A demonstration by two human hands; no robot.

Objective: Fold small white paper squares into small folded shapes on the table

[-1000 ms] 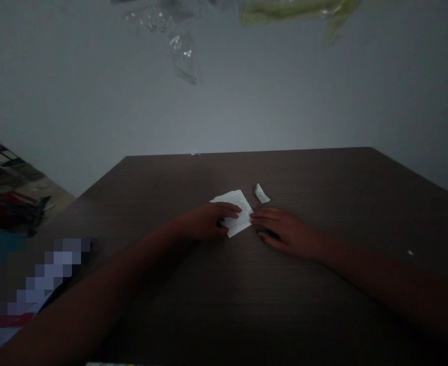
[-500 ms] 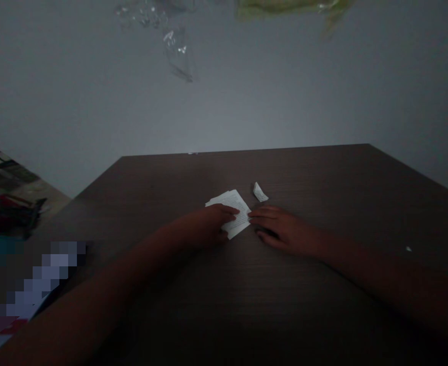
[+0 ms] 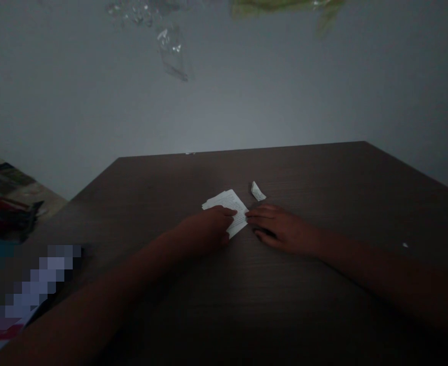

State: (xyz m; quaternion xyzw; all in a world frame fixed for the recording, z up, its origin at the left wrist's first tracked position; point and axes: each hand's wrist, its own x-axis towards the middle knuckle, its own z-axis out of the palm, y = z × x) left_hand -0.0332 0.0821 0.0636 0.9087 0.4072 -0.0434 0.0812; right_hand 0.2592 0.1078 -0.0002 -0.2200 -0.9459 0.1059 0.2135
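Observation:
A printed sheet of paper (image 3: 224, 199), which looks folded or layered, lies flat on the dark wooden table (image 3: 285, 170). My left hand (image 3: 212, 226) rests on its lower left part with the fingers stretched across the print. At the paper's right corner, the fingertips of my right hand (image 3: 271, 226) touch the edge; that hand lies low on the table, fingers extended and thumb apart. Just beyond the right hand sits a small folded scrap of printed paper (image 3: 258, 191), with one side standing up. Part of the sheet is hidden under my left hand.
A tiny white scrap (image 3: 405, 245) is on the table at the right. The grey wall (image 3: 269, 91) rises behind the table, with a clear plastic bag (image 3: 173, 53) and a yellowish item (image 3: 277, 7) on it. Blurred-out items (image 3: 44, 279) lie at the left edge.
The whole view has shifted slightly. My left hand appears almost unchanged on the paper, and my right fingertips stay at its right corner.

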